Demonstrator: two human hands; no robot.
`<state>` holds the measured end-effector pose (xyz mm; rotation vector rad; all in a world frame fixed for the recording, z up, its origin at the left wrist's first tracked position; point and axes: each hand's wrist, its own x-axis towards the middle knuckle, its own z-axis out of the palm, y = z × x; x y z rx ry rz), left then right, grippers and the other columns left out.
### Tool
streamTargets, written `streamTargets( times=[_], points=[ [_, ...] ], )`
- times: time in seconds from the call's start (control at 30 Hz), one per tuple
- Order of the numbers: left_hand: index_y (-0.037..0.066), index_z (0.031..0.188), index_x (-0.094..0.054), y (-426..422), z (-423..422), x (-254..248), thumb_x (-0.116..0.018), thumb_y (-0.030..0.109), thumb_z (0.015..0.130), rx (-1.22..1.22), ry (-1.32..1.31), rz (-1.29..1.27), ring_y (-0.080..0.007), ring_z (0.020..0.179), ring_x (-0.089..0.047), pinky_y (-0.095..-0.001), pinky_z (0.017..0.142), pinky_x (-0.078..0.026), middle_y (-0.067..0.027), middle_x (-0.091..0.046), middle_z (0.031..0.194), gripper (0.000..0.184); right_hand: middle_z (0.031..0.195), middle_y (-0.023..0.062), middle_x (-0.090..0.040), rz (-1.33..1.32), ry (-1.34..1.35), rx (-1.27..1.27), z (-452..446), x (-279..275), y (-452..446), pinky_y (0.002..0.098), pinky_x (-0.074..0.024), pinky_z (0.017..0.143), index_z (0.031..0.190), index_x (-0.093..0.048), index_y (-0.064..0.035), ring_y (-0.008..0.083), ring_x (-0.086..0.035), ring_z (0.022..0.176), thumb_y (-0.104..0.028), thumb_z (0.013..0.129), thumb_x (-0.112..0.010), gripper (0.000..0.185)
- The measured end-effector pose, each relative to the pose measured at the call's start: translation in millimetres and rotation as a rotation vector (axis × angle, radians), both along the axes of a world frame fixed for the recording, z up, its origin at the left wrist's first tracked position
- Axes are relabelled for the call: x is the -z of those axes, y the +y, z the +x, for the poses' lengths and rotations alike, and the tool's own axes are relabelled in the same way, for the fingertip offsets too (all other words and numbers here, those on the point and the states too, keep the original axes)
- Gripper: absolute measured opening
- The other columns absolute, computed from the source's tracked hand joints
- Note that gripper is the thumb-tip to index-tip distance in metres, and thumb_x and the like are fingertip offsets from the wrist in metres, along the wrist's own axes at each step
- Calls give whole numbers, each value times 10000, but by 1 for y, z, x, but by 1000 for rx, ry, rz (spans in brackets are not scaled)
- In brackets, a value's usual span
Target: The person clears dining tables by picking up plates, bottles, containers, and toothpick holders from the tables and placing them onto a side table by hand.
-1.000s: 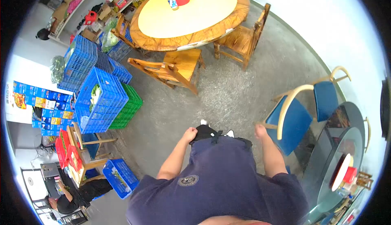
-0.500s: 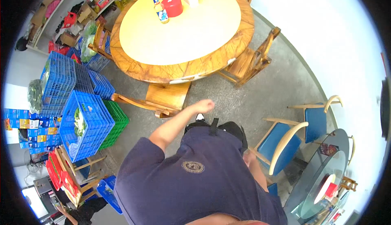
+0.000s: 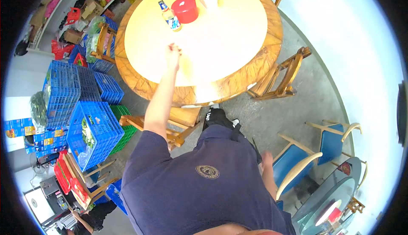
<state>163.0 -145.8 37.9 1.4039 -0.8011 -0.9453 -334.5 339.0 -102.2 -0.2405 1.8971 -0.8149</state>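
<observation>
The left hand (image 3: pixel 173 57), half open, is over the tabletop (image 3: pixel 212 43) near the bottle (image 3: pixel 170 17); the right hand (image 3: pixel 267 158), I cannot tell

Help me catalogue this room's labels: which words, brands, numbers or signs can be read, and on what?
No text is legible.
Bottle label: too small.
Shirt emblem: lettering too small.
Black trousers: white lettering blurred.
Blue printed cartons: too blurred.
</observation>
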Motion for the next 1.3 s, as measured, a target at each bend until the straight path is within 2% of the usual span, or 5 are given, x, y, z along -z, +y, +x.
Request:
streamTargets(
  times=[0.4, 0.5, 0.8, 1.03, 1.3],
  points=[
    [-90, 1187, -438, -223, 82, -16, -781, 361, 693, -360, -805, -203, -254, 1022, -485, -357, 903, -401, -210, -463, 1168, 752, 889, 27, -613, -49, 144, -263, 65, -84, -164, 258, -456, 666, 1106, -562, -36, 125, -583, 784, -183, 881, -524, 272],
    [-65, 1075, -512, -267, 114, 10, -768, 347, 728, -100, -362, -156, -181, 875, -525, -303, 807, -437, -129, -555, 1009, 597, 830, 51, -624, -104, 197, -255, 91, -95, -200, 259, -463, 673, 1045, -589, -14, 116, -577, 749, -154, 873, -561, 223],
    [20, 875, -574, -163, 41, -26, -677, 173, 836, 334, -382, -245, -108, 725, -554, -255, 675, -468, -33, -595, 807, 188, 984, 84, -597, -333, 204, -449, 156, -151, -313, 274, -462, 778, 1124, -551, -13, 143, -572, 886, -124, 876, -574, 273],
    [61, 929, -548, -19, -74, -104, -684, 108, 793, 828, 125, 140, -211, 901, -526, -319, 795, -433, -77, -554, 889, 198, 1184, 170, -492, -647, 425, -760, 227, -233, -414, 365, -372, 974, 1297, -395, -13, 296, -469, 1144, -103, 672, -730, 715],
    [79, 1009, -528, -3, -126, -110, -672, 209, 817, 1290, -162, -309, -200, 1071, -467, -371, 906, -381, -69, -527, 1082, 273, 1057, 134, -585, -546, 275, -545, 223, -229, -374, 335, -450, 882, 1199, -454, -33, 238, -574, 1013, -184, 553, -807, 751]
  ],
)
